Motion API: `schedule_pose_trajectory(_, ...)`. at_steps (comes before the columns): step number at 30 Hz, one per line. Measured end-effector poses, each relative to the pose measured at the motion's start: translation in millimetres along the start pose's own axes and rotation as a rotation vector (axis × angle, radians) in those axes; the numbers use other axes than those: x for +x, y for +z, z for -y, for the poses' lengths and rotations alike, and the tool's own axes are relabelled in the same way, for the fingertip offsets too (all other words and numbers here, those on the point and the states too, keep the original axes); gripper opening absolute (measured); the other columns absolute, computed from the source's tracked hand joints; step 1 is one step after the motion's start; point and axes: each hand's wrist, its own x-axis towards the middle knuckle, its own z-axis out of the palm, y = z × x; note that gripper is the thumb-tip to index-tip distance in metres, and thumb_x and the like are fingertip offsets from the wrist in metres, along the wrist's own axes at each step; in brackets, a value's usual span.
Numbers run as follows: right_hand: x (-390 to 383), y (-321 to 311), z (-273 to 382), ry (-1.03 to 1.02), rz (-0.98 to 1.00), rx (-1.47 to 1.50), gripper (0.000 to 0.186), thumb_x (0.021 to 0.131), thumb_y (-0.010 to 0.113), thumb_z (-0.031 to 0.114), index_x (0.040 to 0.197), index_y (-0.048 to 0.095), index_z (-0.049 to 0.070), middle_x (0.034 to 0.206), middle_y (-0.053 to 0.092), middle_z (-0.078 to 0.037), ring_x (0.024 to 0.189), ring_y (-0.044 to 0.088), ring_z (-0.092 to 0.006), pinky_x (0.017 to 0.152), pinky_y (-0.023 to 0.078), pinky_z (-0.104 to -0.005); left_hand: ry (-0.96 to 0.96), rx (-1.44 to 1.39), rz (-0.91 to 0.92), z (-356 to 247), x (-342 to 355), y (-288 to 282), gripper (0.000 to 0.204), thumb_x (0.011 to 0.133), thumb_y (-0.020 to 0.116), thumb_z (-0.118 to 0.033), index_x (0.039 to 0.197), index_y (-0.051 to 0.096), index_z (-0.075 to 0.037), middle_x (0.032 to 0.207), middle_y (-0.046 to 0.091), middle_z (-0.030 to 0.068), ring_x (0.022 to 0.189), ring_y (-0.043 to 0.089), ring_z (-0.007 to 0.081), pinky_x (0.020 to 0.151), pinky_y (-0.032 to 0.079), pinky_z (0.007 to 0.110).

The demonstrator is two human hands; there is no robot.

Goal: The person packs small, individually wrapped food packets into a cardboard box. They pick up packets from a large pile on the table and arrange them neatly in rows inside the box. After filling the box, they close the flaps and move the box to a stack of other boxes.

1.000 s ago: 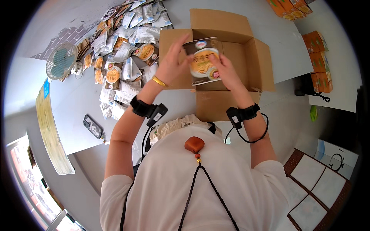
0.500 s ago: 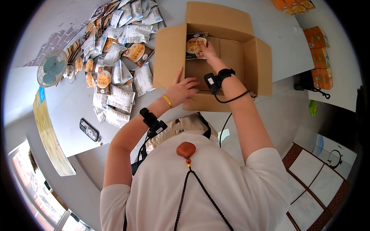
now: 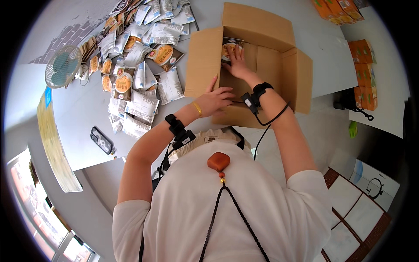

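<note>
An open cardboard box point(image 3: 203, 61) stands in front of me with its flaps folded outward. At its far left inside corner lies a brown sachet point(image 3: 228, 54) with an orange printed bowl. My right hand point(image 3: 239, 65) is inside the box, its fingers spread over that sachet and partly covering it. Over the near left corner of the box my left hand point(image 3: 212, 103) lies with fingers apart, the thumb up against the left flap; nothing shows in it. To the left of the box a large heap of silver and brown sachets point(image 3: 142, 105) covers part of the grey table.
A small fan point(image 3: 63, 67) stands left of the heap, and a phone point(image 3: 102, 140) lies nearer me. Orange cartons point(image 3: 365, 74) are stacked at the right, with more orange packs point(image 3: 338, 11) at the far right. A black strapped object point(image 3: 352, 106) sits by the right edge.
My right hand has gone from gripping the sachet's edge to lying spread over it, and the sachet shows less. My left hand stays at the box corner. The whole view has shifted slightly.
</note>
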Motion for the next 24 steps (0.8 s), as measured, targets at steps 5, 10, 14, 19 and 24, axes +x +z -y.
schedule_pose_trajectory(5,-6,-59,-8,-0.017,0.207,0.285,0.063,0.078,0.056,0.036,0.129,0.033,0.008,0.133,0.027,-0.023,0.123,0.028,-0.0343,0.1,0.026,-0.0393,-0.053,-0.277,-0.356,6,-17,-24,0.037,0.07,0.063,-0.019,0.106,0.055,-0.013,0.125,0.042,0.0042,0.118,0.036,0.0237,0.1,0.024,0.046)
schedule_pose_trajectory(10,-70,-109,33,-0.002,0.159,0.694,0.046,0.085,0.052,0.028,0.122,0.04,0.002,0.12,0.047,-0.015,0.114,0.043,-0.0245,0.094,0.035,-0.0338,-0.67,0.123,-0.659,71,-101,-66,0.05,0.068,0.062,-0.003,0.115,0.045,-0.006,0.124,0.04,0.0147,0.112,0.04,0.0341,0.092,0.036,0.039)
schedule_pose_trajectory(14,-97,-116,65,0.019,0.275,0.907,0.037,0.087,0.051,0.019,0.119,0.043,0.003,0.115,0.051,-0.01,0.107,0.048,-0.0181,0.09,0.037,-0.0298,-1.044,0.299,-0.484,116,-156,-31,0.066,0.07,0.063,-0.023,0.126,0.033,-0.005,0.133,0.031,0.0128,0.123,0.029,0.0291,0.101,0.025,0.036)
schedule_pose_trajectory(19,-103,-127,105,-0.027,0.288,0.998,0.033,0.088,0.049,0.017,0.117,0.044,0.003,0.107,0.056,-0.008,0.1,0.051,-0.0146,0.089,0.038,-0.029,-1.154,0.623,-0.277,134,-149,-20,0.055,0.078,0.05,-0.025,0.125,0.036,-0.002,0.134,0.03,0.0122,0.124,0.028,0.0233,0.102,0.019,0.044)
schedule_pose_trajectory(24,-109,-135,109,-0.036,0.25,1.051,0.032,0.088,0.049,0.017,0.116,0.045,0.003,0.106,0.056,-0.008,0.099,0.051,-0.0143,0.089,0.038,-0.0283,-1.179,0.559,-0.219,147,-143,-34,0.033,0.082,0.041,-0.017,0.112,0.048,-0.005,0.127,0.04,0.0125,0.12,0.036,0.0227,0.098,0.024,0.048)
